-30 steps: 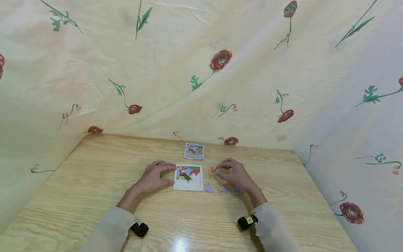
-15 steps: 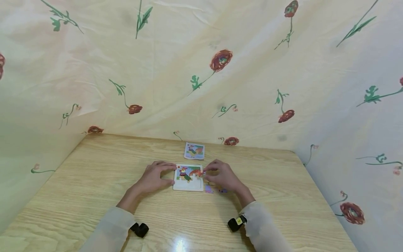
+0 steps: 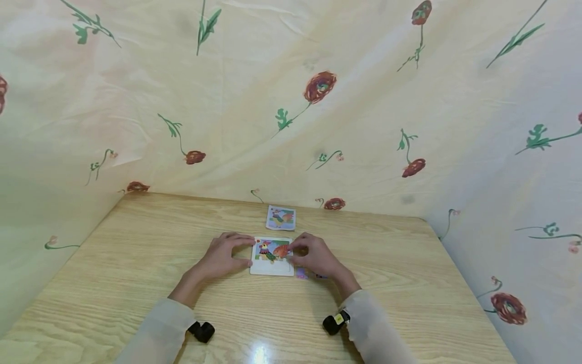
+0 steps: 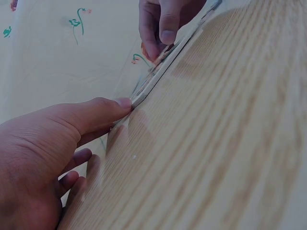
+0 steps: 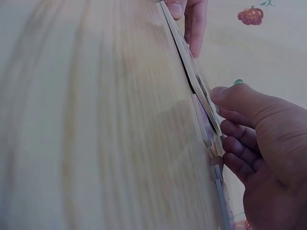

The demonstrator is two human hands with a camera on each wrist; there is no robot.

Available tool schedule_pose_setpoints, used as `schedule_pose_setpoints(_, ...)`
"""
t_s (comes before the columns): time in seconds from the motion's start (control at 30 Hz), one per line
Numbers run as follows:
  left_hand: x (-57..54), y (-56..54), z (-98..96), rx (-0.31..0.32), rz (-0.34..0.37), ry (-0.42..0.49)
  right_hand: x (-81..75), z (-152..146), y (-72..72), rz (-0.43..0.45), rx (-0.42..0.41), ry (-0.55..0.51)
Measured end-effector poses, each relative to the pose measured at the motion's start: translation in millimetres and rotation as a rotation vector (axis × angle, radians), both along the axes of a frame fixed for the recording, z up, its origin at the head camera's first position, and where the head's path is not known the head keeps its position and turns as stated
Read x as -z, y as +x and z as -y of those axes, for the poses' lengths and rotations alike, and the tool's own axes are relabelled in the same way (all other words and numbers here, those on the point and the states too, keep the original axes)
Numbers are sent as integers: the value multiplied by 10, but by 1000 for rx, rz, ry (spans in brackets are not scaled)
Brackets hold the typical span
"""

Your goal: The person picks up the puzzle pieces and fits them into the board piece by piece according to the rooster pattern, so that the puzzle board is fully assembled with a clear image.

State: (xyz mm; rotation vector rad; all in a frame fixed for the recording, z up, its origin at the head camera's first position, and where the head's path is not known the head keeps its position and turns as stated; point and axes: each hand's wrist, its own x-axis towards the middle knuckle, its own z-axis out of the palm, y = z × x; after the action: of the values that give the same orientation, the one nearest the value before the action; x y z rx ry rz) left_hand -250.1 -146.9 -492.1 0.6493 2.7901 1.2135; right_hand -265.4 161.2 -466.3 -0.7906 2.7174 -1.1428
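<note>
A white-framed jigsaw board [image 3: 272, 269] lies on the table, its upper part filled with a rooster picture and its lower strip white. My left hand [image 3: 227, 255] holds the board's left edge, thumb low and forefinger at the upper corner. In the left wrist view that thumb presses the board's rim [image 4: 152, 85]. At the right side my right hand [image 3: 313, 255] pinches an orange puzzle piece [image 3: 283, 251] over the rooster's tail, fingertips partly covering it. The right wrist view shows the right thumb [image 5: 235, 98] close over the board; the piece is hidden there.
A printed rooster card [image 3: 281, 218] lies behind the board. Loose purple puzzle pieces [image 3: 301, 273] sit by the board's lower right corner, partly under the right hand. Flowered cloth [image 3: 227, 126] hangs behind the wooden table [image 3: 254, 313].
My right hand has carried the orange piece leftward from beside the board onto the picture's right part, where the tail now looks fuller. The left hand has stayed at the left edge.
</note>
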Motion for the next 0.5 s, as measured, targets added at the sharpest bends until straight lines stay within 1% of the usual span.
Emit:
schedule_pose_setpoints(0.17,-9,5,2,0,7,6,17,21,-13,9,4,4)
schedule_pose_setpoints(0.33,-19,8,-4,-2,18,12,18,32,-18,-7,3,19)
schedule_pose_setpoints(0.5,-20,13,-2,-6,24,10,8,36,-11,-1,3,24)
